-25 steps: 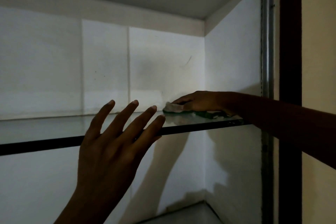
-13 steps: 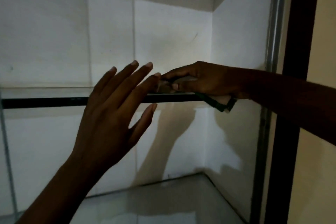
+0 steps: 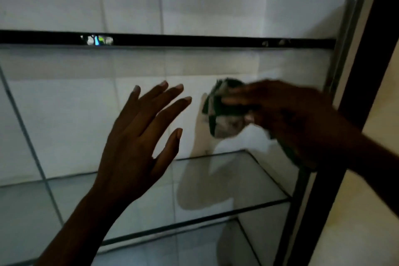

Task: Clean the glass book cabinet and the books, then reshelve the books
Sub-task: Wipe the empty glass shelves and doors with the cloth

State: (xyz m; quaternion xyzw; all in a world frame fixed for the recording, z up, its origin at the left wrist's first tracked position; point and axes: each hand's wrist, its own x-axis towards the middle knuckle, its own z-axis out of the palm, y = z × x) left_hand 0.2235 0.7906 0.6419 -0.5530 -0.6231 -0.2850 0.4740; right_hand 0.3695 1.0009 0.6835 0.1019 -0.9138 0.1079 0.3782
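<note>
At the front of the glass book cabinet (image 3: 345, 34), nearest the camera, the left hand (image 3: 138, 136) is raised with its fingers straight and spread, holding nothing. It is probably there for balance, or to stay out of the wiping hand's way. Just beyond it to the right, the right hand (image 3: 287, 119), blurred, grips a crumpled green-and-white cloth (image 3: 224, 112) with its fingers folded over it. It is in the compartment between the upper glass shelf (image 3: 194, 40) and the lower glass shelf (image 3: 216, 196), which I judge is the next to be wiped. The dark frame post (image 3: 371, 60) stands close beside the right forearm and narrows the reach into that corner. Farther back, the white back wall (image 3: 75, 114) carries the hands' shadows. No books are in view, so reshelving looks some way off.
</note>
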